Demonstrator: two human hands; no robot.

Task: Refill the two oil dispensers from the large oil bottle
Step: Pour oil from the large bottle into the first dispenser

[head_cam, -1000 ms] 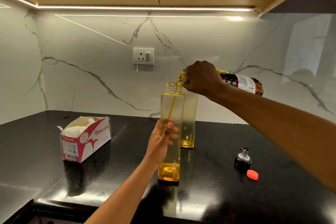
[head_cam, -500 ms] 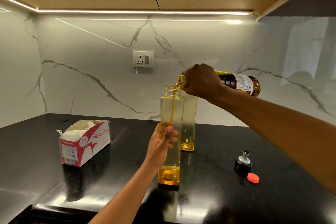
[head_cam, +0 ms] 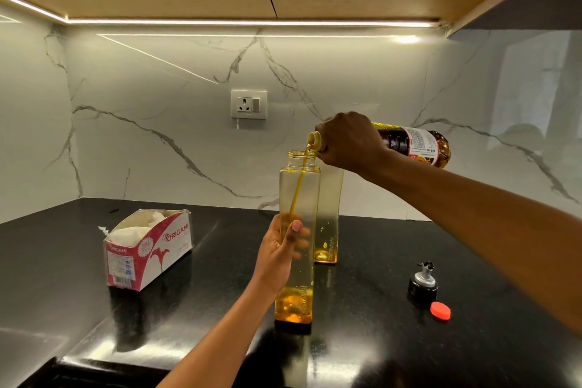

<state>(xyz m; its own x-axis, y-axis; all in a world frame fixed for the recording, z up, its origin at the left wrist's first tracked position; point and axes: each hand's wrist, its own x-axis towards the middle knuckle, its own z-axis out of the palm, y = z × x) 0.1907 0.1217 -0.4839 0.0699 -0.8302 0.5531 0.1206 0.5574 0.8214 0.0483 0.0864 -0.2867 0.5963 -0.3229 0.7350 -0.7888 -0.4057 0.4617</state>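
A tall clear square oil dispenser (head_cam: 299,198) stands upright on the black counter (head_cam: 362,340), lid off, with a shallow layer of oil at its bottom. My left hand (head_cam: 280,249) grips its middle. My right hand (head_cam: 349,142) holds the large oil bottle (head_cam: 415,145) tipped almost level, its mouth just above the dispenser's neck. A thin yellow stream of oil (head_cam: 297,189) runs down inside the dispenser. The second dispenser (head_cam: 329,224) stands right behind the first, partly hidden, with a little oil at its base.
A black and silver pourer cap (head_cam: 423,282) and a red bottle cap (head_cam: 440,310) lie on the counter to the right. An open red and white tissue box (head_cam: 148,249) sits to the left. A wall socket (head_cam: 248,104) is on the marble backsplash.
The oil keeps streaming into the front dispenser. Both hands, the bottle and the dispenser hold their places; only my view has tilted up slightly.
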